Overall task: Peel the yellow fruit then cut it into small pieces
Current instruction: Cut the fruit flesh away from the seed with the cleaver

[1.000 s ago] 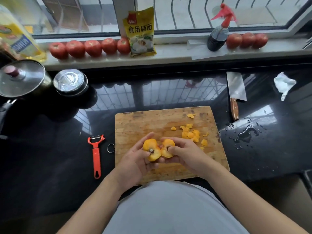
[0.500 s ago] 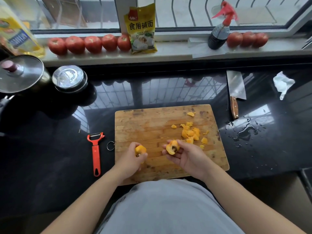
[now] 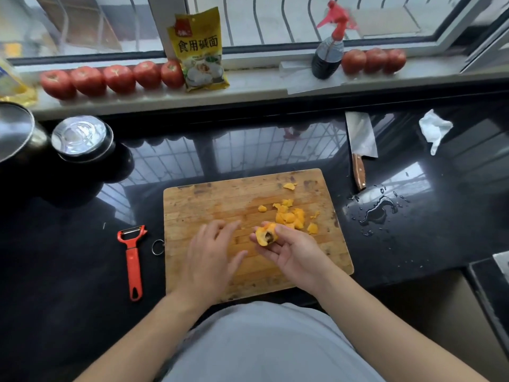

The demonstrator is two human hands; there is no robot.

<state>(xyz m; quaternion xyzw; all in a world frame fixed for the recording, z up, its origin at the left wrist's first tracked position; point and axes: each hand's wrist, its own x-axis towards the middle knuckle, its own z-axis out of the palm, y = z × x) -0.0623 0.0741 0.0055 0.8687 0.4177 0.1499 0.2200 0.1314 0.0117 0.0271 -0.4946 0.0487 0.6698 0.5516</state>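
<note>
Glossy black bench under a cutting board [image 3: 209,205]: with the right hand [image 3: 292,250] cradling the fruit half [image 3: 265,235] and the left hand [image 3: 212,252] flat and empty, pry out the dark pit gently before reaching for the cleaver [image 3: 359,144].

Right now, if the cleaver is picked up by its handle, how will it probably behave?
The cleaver probably feels stiff and blade-heavy: its blade looks much broader than its short wooden handle. The grip may be slippery, since water lies near the handle's end.
</note>
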